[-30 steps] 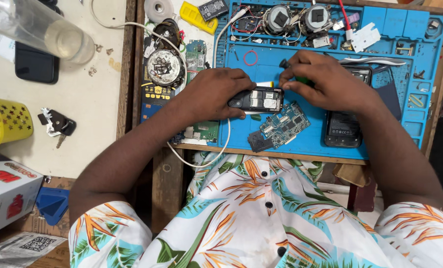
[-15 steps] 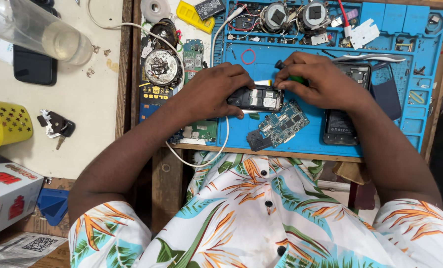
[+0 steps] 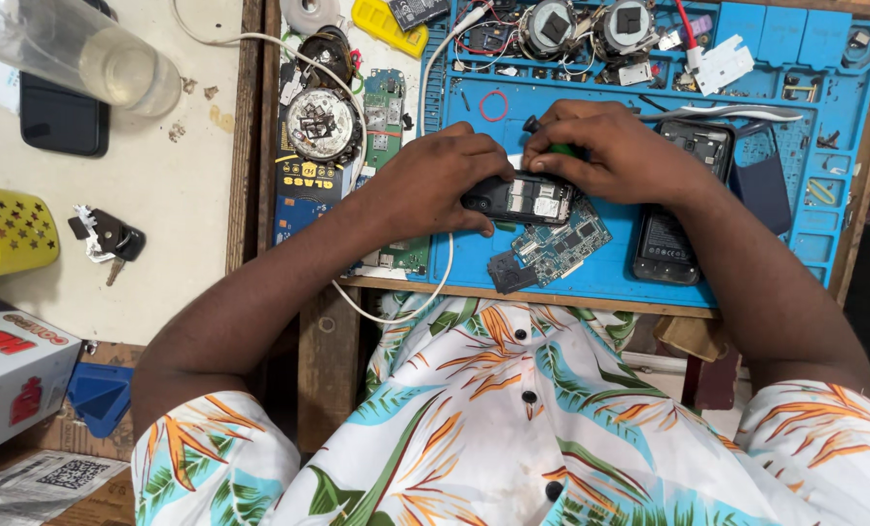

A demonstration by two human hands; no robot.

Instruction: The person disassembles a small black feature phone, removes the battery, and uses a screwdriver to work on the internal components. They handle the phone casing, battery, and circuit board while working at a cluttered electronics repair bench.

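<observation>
A small black phone body [image 3: 524, 201] with its back off lies on the blue repair mat [image 3: 746, 88]. My left hand [image 3: 440, 180] grips the phone's left end and holds it down. My right hand [image 3: 615, 151] is closed around a green-handled screwdriver [image 3: 550, 146], whose black tip end pokes out near the phone's top edge. A loose circuit board [image 3: 563, 244] lies just below the phone, touching the mat.
A black phone [image 3: 668, 234] lies face down right of the board, with a dark cover [image 3: 761, 185] beside it. Round parts and wires crowd the mat's far edge. Left of the mat are a screw dish [image 3: 323, 125], a white cable, a bottle [image 3: 74, 49], a yellow basket [image 3: 6, 229] and keys [image 3: 109, 239].
Both hands stay on the phone. The right hand has shifted slightly with the screwdriver; the phone and board have not moved.
</observation>
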